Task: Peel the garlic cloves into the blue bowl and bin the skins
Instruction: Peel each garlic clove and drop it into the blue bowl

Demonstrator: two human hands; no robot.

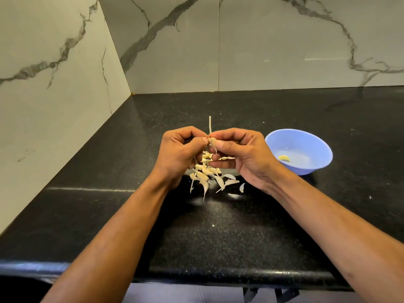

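Both hands are raised over the black worktop (pixel 240 232), meeting fingertip to fingertip above a heap of garlic. The left hand (pixel 178 153) has its fingers curled in, thumb and forefinger pinching one side of a garlic clove (pixel 212 141); the right hand (pixel 241 153) pinches the other side of the same clove between thumb and forefinger, its lower fingers curled underneath. A thin pale stalk (pixel 210 125) stands upright just behind the point where the two hands meet; whether it is joined to the held clove is hard to tell from here. A shred of skin hangs down from the clove between the thumbs.

Directly below the hands, partly hidden by them, lies the pile of unpeeled cloves and loose skins (pixel 209 174) on the worktop. It looks like something over a dozen pieces, but they overlap too much for an exact count. One stray piece of skin (pixel 242 187) lies apart, just to the right of the pile.

There is one blue bowl (pixel 314 145), standing on the worktop just right of the right hand, not touching it. Inside it lies one peeled clove (pixel 284 158), near the left side of the bowl's bottom
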